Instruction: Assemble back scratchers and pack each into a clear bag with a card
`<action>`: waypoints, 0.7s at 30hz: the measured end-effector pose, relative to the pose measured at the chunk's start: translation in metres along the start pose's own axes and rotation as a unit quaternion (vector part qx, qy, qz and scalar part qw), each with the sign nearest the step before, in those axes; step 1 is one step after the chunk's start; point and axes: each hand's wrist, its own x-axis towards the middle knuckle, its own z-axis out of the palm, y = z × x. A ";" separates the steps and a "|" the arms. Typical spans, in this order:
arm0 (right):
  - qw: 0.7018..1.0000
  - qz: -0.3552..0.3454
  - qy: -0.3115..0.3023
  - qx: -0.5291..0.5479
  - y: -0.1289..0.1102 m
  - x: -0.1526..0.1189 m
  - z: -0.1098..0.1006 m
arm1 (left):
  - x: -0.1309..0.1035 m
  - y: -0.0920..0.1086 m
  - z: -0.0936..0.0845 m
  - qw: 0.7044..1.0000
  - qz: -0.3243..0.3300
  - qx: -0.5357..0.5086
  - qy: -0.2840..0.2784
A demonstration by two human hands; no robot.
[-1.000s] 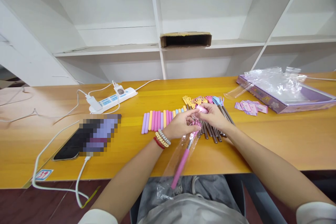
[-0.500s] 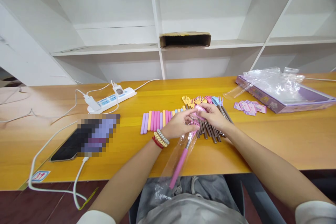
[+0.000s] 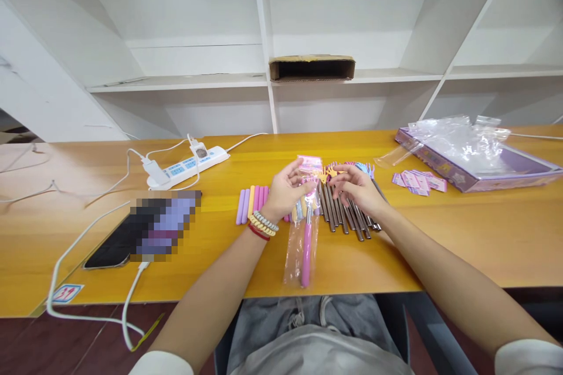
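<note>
My left hand point(image 3: 285, 190) is closed on a clear plastic bag point(image 3: 294, 255) with a pink back scratcher point(image 3: 307, 252) inside, its handle pointing down toward the table's front edge. A pink printed card point(image 3: 310, 163) shows at the top of that bag. Just to the right, my right hand point(image 3: 358, 190) has its fingers apart and curved, with nothing seen in them. It hovers over a pile of metal-shafted back scratchers point(image 3: 347, 217) with yellow, pink and blue hand-shaped heads. Left of the bag lies a row of coloured handles point(image 3: 251, 204), partly hidden by my left hand.
A purple box tray point(image 3: 484, 183) with clear bags point(image 3: 461, 140) stands at the right, beside scattered printed cards point(image 3: 420, 180). At the left are a power strip point(image 3: 189, 167), white cables and a partly blurred phone point(image 3: 114, 240). A cardboard box point(image 3: 312, 60) sits on the shelf.
The bagged back scratcher has swung more upright and moved forward over the table with my left hand. My right hand has let go of the pink card and moved slightly right.
</note>
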 end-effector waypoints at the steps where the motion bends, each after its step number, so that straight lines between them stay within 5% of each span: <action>1: 1.000 0.012 -0.014 -0.012 -0.001 -0.002 0.001 | 0.002 0.000 -0.002 1.000 0.011 -0.003 0.025; 13: 0.946 0.097 -0.300 -0.077 0.012 -0.025 0.031 | 0.008 0.000 -0.004 0.988 0.037 -0.054 0.137; 21: 0.962 0.077 -0.260 -0.045 0.018 -0.025 0.035 | 0.004 0.001 0.000 0.981 0.035 -0.076 0.173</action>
